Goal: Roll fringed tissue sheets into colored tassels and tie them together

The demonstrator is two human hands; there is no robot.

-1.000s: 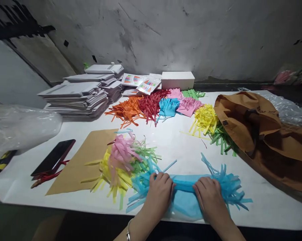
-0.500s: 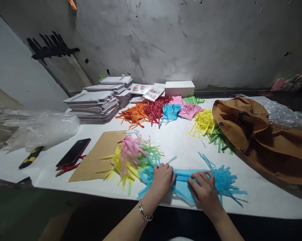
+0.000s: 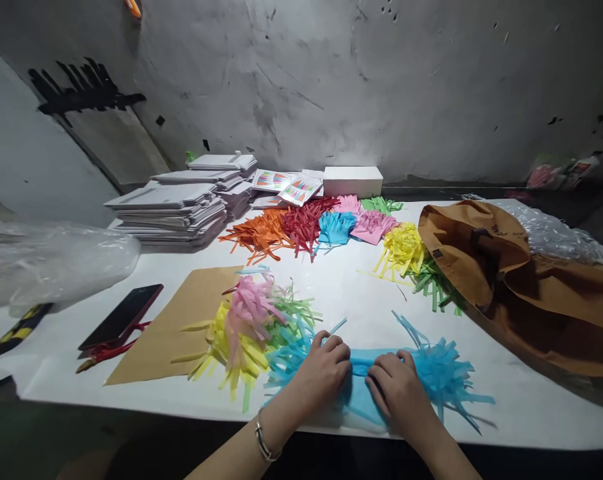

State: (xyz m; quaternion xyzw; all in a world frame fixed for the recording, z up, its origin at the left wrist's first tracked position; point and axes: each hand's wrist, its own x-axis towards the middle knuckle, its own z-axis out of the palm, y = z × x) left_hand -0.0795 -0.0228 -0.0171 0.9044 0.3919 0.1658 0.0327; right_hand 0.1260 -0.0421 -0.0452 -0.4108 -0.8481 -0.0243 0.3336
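Note:
A sheet of blue tissue paper lies across the front of the white table, its middle partly rolled and both ends cut into fringe. My left hand has its fingers curled on the roll, left of centre. A little to the right, my right hand pinches the same roll. The fingertips of both hands are partly hidden behind the knuckles. Close by my left hand lie tissue tassels in yellow, pink and pale green, partly over a brown paper sheet.
Orange, dark red and other fringed bundles sit farther back. Paper stacks and a white box stand by the wall. A phone and black-yellow cutter lie left; a brown fabric bag spreads right.
My hands have come slightly closer together along the blue roll, still gripping it. The view has shifted a little, so the table's things appear farther left and lower.

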